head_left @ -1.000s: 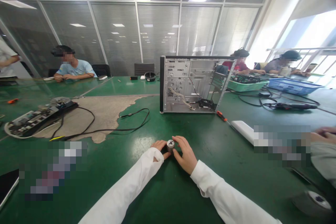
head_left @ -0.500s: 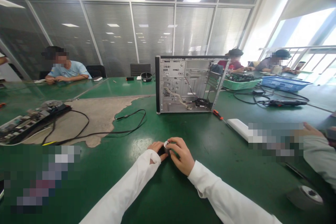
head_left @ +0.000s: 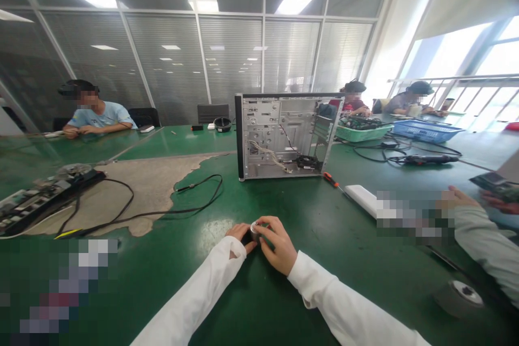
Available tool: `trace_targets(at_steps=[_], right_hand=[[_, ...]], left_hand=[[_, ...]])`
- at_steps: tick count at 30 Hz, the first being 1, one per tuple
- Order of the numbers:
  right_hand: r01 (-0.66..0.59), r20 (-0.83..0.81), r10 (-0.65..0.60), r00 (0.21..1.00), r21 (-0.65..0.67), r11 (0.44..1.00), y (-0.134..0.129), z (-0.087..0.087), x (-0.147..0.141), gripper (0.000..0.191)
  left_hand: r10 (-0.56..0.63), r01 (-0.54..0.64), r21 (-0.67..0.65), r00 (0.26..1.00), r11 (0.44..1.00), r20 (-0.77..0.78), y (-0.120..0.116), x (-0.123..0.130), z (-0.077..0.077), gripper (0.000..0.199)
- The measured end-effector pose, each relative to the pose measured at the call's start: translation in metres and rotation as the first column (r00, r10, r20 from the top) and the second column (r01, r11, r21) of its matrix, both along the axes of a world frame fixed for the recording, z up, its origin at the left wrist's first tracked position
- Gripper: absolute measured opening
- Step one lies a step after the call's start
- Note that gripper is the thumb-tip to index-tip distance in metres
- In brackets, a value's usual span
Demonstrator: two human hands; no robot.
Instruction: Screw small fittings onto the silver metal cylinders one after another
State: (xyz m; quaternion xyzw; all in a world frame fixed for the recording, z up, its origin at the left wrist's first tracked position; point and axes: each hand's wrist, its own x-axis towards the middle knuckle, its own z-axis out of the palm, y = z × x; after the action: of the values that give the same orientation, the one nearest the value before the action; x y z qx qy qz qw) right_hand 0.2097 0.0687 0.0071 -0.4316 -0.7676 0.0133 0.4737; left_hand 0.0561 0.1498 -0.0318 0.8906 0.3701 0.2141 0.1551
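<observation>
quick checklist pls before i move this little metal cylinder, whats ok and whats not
- Left hand at the small metal cylinder: ok
- Right hand at it too, from the other side: ok
- Cylinder upright: ok
- Top of the cylinder fully in view: not ok, right fingers cover part of it
- Grip firm enough: cannot tell, pressure doesn't show
- Hands apart from the computer case and the screwdriver: ok, both lie farther back on the table
</observation>
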Motion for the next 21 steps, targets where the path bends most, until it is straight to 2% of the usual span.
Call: trace_targets(at_steps=[5, 10, 15, 18, 21], right_hand=[[0.041, 0.014, -0.041, 0.999, 0.005, 0.999, -0.002, 0.003, 0.003, 0.044], [0.121, 0.036, -0.120, 0.992, -0.023, 0.992, -0.001, -0.003, 0.021, 0.045], [0.162, 0.203, -0.123, 0.971, -0.190, 0.968, -0.006, -0.011, 0.034, 0.045], [0.194, 0.360, -0.070, 0.930, -0.320, 0.927, -0.013, -0.006, 0.035, 0.039], [0.221, 0.442, -0.040, 0.896, -0.367, 0.904, -0.019, 0.003, 0.036, 0.037]], left_hand=[[0.014, -0.014, -0.027, 1.000, 1.000, -0.004, -0.001, -0.001, 0.004, 0.040], [0.003, -0.003, -0.028, 1.000, 1.000, -0.003, -0.002, -0.001, 0.006, 0.038], [-0.007, 0.007, -0.031, 1.000, 1.000, -0.011, -0.003, -0.002, 0.008, 0.039], [-0.001, 0.000, -0.024, 1.000, 1.000, -0.017, -0.003, -0.003, 0.009, 0.039], [0.017, -0.018, -0.028, 1.000, 0.999, -0.020, -0.003, -0.002, 0.009, 0.038]])
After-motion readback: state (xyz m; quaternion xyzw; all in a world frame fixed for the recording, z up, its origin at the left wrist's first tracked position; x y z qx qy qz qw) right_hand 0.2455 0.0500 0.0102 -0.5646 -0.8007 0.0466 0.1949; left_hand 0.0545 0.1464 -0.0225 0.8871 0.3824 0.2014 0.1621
